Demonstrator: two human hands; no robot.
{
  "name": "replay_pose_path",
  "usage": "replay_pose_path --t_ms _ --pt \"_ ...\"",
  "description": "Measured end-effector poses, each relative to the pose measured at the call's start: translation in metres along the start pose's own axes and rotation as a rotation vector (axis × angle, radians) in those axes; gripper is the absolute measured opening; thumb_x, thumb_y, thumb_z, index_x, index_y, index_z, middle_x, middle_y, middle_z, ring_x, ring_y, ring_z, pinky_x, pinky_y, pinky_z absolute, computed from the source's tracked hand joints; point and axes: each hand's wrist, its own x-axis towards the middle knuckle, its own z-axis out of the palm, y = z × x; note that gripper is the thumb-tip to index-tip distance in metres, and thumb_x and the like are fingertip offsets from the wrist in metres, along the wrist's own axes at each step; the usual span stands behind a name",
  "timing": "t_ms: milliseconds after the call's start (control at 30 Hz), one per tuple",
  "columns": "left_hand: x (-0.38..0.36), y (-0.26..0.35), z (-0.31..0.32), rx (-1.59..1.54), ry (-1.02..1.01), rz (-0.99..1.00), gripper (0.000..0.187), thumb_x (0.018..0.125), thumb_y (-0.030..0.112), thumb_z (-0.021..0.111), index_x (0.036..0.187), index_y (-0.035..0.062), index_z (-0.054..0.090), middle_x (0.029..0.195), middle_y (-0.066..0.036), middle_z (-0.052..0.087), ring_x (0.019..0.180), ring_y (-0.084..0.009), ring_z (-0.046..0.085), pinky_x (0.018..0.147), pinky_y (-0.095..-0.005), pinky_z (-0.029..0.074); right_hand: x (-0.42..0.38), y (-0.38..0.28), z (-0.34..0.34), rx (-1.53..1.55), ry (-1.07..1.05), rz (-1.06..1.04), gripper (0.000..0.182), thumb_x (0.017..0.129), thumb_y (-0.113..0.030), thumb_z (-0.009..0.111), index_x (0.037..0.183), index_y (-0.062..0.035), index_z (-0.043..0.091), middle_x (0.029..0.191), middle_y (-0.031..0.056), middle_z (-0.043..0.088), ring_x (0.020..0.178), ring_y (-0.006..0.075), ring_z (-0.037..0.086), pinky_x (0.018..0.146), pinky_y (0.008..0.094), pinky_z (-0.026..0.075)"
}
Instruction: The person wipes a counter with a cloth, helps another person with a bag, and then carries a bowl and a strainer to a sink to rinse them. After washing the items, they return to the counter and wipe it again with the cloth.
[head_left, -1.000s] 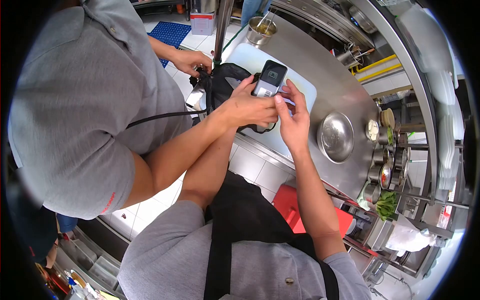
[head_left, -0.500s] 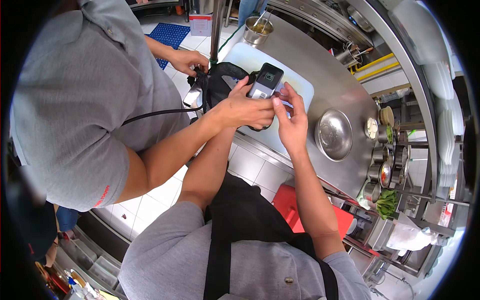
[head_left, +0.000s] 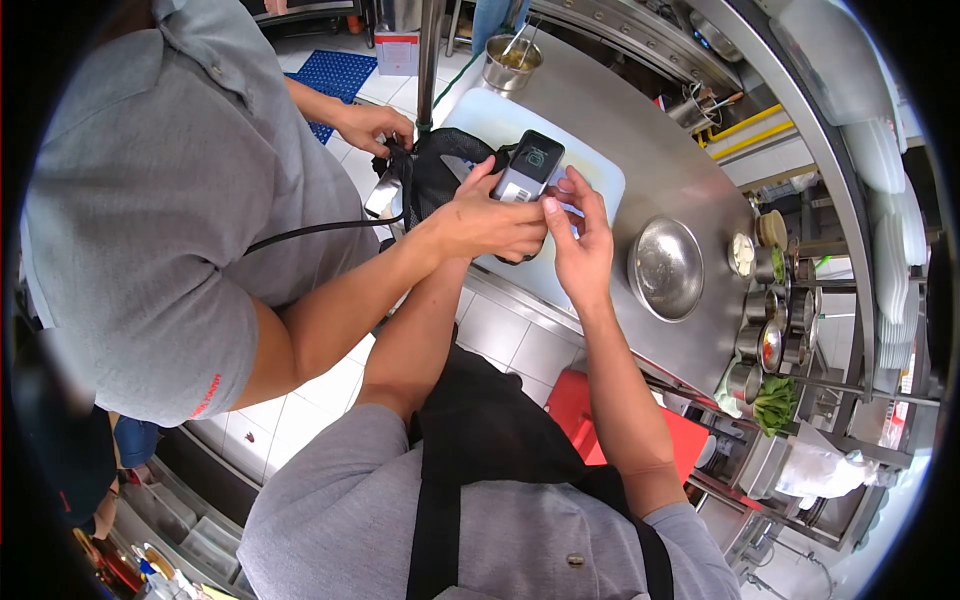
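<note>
Passage available along the counter [head_left: 655, 140] at upper centre, beyond the cutting board [head_left: 603, 168]. Obstructions noted: metal bowl [head_left: 666, 270] right of centre; pot [head_left: 513, 64] at top centre; upright pole [head_left: 428, 70] and co-worker's forearm [head_left: 370, 295] left of centre

A commercial-style kitchen: a stainless-steel desk [head_left: 670, 165] carries a pale cutting board [head_left: 478, 110] and a metal bowl [head_left: 666, 270], with a pot [head_left: 513, 64] holding utensils at 12 o'clock. Small metal food containers [head_left: 761, 305] cluster at 3 o'clock, leafy greens [head_left: 774, 404] at 4 o'clock. Stacked white plates [head_left: 895, 255] line a metal shelf above white floor tiles [head_left: 495, 325].
</note>
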Motion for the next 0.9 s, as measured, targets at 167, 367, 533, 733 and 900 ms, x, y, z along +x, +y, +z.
replay_pose_path --t_ms 167,367,533,733,900 --pt "-0.002 0.002 -0.006 -0.014 0.053 -0.014 0.086 0.088 0.071 0.034 0.142 0.0037 0.041 0.137 -0.018 0.050 0.121 -0.0287 0.051 0.097 -0.0384 0.039 0.000 -0.001 0.002 0.037 0.010 0.015 0.054 0.090 -0.022 0.067 0.135 0.0016 0.049 0.118 0.0149 0.056 0.109 0.0225 0.057 0.091 0.0339 0.049" --pt "-0.003 0.003 -0.012 -0.086 -0.056 -0.065 0.086 0.088 0.071 0.035 0.143 0.0040 0.040 0.137 -0.018 0.050 0.122 -0.0290 0.050 0.098 -0.0384 0.039 -0.001 0.000 0.004 0.033 0.002 0.018 0.054 0.091 -0.022 0.067 0.135 0.0019 0.049 0.119 0.0154 0.055 0.109 0.0229 0.057 0.091 0.0343 0.049" --pt "-0.003 0.003 -0.021 -0.078 0.013 -0.020 0.087 0.088 0.069 0.038 0.147 0.0036 0.034 0.144 -0.020 0.043 0.128 -0.0324 0.047 0.106 -0.0407 0.035 -0.001 -0.001 0.004 0.038 0.004 0.021 0.053 0.090 -0.021 0.067 0.135 0.0019 0.049 0.119 0.0156 0.055 0.109 0.0231 0.058 0.091 0.0344 0.049" --pt "-0.003 0.001 -0.020 -0.009 0.022 0.022 0.084 0.090 0.067 0.034 0.147 0.0048 0.034 0.145 -0.019 0.042 0.129 -0.0340 0.046 0.105 -0.0438 0.036 -0.002 -0.004 0.003 0.046 0.008 0.015 0.053 0.090 -0.021 0.067 0.135 0.0023 0.049 0.119 0.0155 0.055 0.109 0.0233 0.058 0.092 0.0344 0.049" --pt "-0.002 0.000 -0.015 -0.074 0.020 0.013 0.084 0.090 0.067 0.034 0.147 0.0046 0.034 0.145 -0.020 0.042 0.129 -0.0342 0.046 0.105 -0.0438 0.036 -0.003 -0.005 0.003 0.040 0.010 0.009 0.053 0.090 -0.021 0.067 0.135 0.0024 0.049 0.118 0.0152 0.056 0.109 0.0234 0.057 0.092 0.0347 0.049"
